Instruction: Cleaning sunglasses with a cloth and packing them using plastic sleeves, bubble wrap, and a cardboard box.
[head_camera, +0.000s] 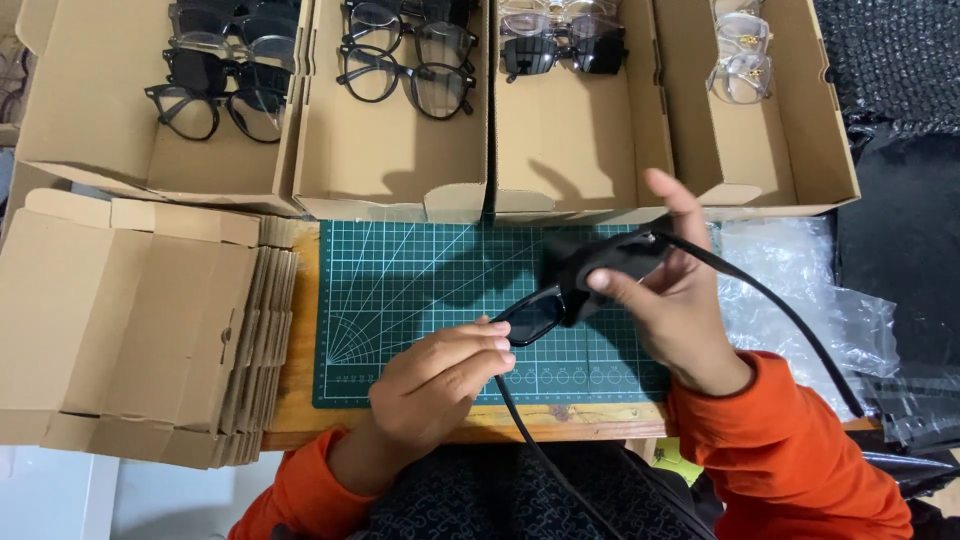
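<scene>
Black glasses (545, 310) held over green mat (420, 300), arms unfolded. Left hand (440, 385) pinching 1 lens end; right hand (670, 300) pressing dark cloth (590, 260) on other lens. 4 cardboard boxes (390, 170) of glasses behind.

The glasses (545, 310) are black-framed with dark lenses, held in the air above the green cutting mat, temples unfolded: one thin temple runs down toward the person's lap, the other stretches out to the right past the sleeve. The left hand (440, 385) pinches the frame at one lens edge, and that lens faces up, glossy and tilted. A black cloth (590, 262) is bunched over the other lens, pressed there by the fingers (610, 283) and thumb of the right hand (675, 310), so that half of the frame is hidden.
</scene>
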